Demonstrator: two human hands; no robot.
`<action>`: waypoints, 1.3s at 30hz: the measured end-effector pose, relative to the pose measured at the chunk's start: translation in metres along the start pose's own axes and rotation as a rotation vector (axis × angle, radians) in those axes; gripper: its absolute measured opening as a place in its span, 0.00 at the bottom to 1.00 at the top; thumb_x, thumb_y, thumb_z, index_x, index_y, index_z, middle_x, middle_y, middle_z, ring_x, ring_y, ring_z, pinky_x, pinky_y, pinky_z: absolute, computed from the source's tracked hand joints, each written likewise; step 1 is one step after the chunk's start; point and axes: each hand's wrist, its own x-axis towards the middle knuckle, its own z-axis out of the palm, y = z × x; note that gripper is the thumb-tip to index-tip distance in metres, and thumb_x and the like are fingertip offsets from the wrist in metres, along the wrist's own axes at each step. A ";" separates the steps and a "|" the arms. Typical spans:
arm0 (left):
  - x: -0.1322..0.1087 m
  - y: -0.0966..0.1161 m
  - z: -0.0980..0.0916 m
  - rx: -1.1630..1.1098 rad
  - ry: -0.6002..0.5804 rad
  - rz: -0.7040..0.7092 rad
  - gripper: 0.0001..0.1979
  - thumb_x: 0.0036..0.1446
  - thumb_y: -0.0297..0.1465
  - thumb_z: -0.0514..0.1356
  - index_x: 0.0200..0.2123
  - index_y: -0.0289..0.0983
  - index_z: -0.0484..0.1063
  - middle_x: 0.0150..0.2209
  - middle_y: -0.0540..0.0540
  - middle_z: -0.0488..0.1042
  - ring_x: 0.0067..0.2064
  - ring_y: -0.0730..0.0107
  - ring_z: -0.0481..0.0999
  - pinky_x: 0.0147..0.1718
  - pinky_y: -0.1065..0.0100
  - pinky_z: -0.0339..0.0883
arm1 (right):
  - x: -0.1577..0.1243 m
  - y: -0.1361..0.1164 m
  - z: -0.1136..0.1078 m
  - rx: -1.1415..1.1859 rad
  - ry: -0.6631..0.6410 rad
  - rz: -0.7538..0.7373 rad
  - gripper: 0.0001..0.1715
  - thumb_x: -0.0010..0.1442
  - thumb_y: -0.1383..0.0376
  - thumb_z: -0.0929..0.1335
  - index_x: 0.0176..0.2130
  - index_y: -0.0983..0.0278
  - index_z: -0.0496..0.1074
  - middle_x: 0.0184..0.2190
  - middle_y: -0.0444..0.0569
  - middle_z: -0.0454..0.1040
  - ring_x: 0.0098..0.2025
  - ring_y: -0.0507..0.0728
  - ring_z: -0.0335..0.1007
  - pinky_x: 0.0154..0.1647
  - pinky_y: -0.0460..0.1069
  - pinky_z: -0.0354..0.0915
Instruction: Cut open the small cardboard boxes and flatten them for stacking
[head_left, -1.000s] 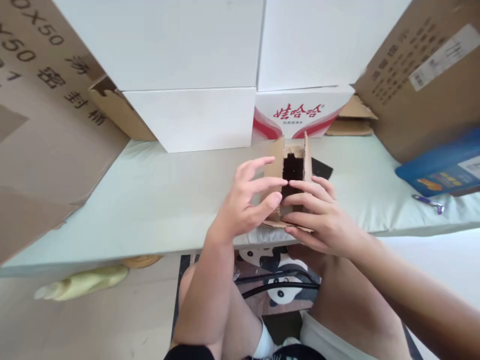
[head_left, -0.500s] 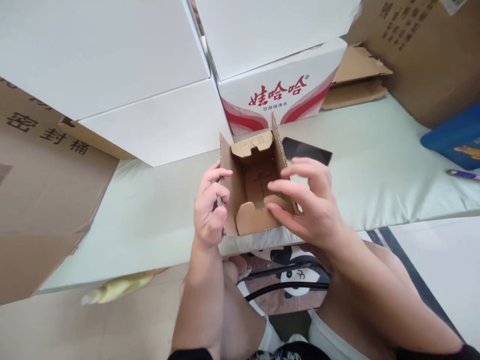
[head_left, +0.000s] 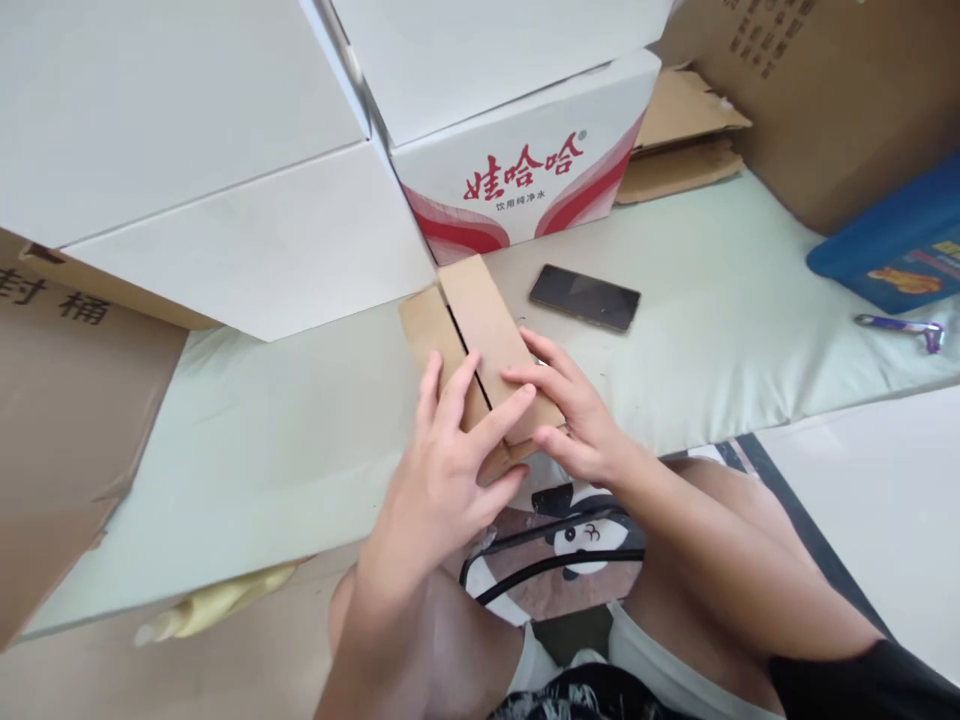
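A small brown cardboard box [head_left: 484,335] rests at the front edge of the pale green surface, its two long top flaps folded down with a narrow dark gap between them. My left hand [head_left: 454,455] lies over the flaps with its fingers spread. On the box's right side, my right hand [head_left: 574,405] touches the right flap and side, fingers apart and slightly bent. The inside of the box is hidden. Behind the box and to its right lies a black phone [head_left: 585,297].
White cartons [head_left: 225,240] stand at the back left, beside a white carton with red print [head_left: 525,185]. Brown cardboard [head_left: 75,420] is at the left. At the right are a blue container [head_left: 892,245] and a purple-handled item [head_left: 900,326].
The box's long flaps have folded down over its opening. My left hand has moved from the left side onto the top. The view has shifted, and the phone now shows fully.
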 end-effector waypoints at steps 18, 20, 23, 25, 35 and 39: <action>-0.021 -0.083 -0.010 -1.058 0.596 -0.669 0.29 0.52 0.54 0.68 0.55 0.52 0.76 0.70 0.46 0.67 0.70 0.43 0.68 0.39 0.63 0.81 | 0.010 0.042 -0.009 -0.760 -0.206 0.642 0.31 0.66 0.55 0.65 0.62 0.68 0.72 0.58 0.67 0.74 0.61 0.76 0.69 0.60 0.68 0.67; -0.018 -0.082 -0.002 -1.024 0.534 -0.701 0.34 0.53 0.54 0.69 0.61 0.53 0.69 0.73 0.46 0.63 0.70 0.45 0.68 0.46 0.61 0.81 | 0.013 0.037 -0.002 -0.733 -0.229 0.640 0.30 0.67 0.54 0.64 0.61 0.67 0.72 0.55 0.65 0.76 0.59 0.74 0.72 0.59 0.66 0.68; -0.015 -0.085 0.011 -0.973 0.484 -0.772 0.39 0.56 0.52 0.69 0.66 0.54 0.61 0.74 0.44 0.61 0.72 0.50 0.66 0.58 0.57 0.77 | 0.014 0.029 0.006 -0.738 -0.333 0.615 0.28 0.64 0.56 0.67 0.59 0.65 0.72 0.49 0.60 0.80 0.53 0.71 0.75 0.51 0.61 0.71; -0.015 -0.089 0.016 -0.949 0.452 -0.829 0.44 0.55 0.49 0.71 0.70 0.55 0.55 0.75 0.44 0.59 0.73 0.52 0.66 0.62 0.56 0.75 | 0.014 0.025 0.007 -0.760 -0.355 0.647 0.26 0.61 0.60 0.68 0.57 0.65 0.72 0.44 0.60 0.82 0.45 0.69 0.77 0.43 0.58 0.70; -0.013 -0.089 0.006 -1.185 0.387 -1.031 0.54 0.47 0.40 0.78 0.72 0.54 0.53 0.60 0.40 0.77 0.59 0.49 0.80 0.41 0.61 0.80 | 0.015 0.036 -0.005 -0.329 -0.046 0.708 0.18 0.68 0.56 0.58 0.42 0.61 0.72 0.50 0.59 0.79 0.49 0.65 0.79 0.48 0.60 0.75; -0.008 -0.085 0.012 -1.262 0.367 -0.994 0.56 0.42 0.37 0.78 0.71 0.51 0.55 0.56 0.42 0.80 0.55 0.52 0.82 0.43 0.62 0.80 | 0.013 0.049 0.010 0.068 -0.035 0.468 0.37 0.68 0.42 0.62 0.63 0.63 0.64 0.65 0.63 0.71 0.66 0.68 0.71 0.63 0.64 0.70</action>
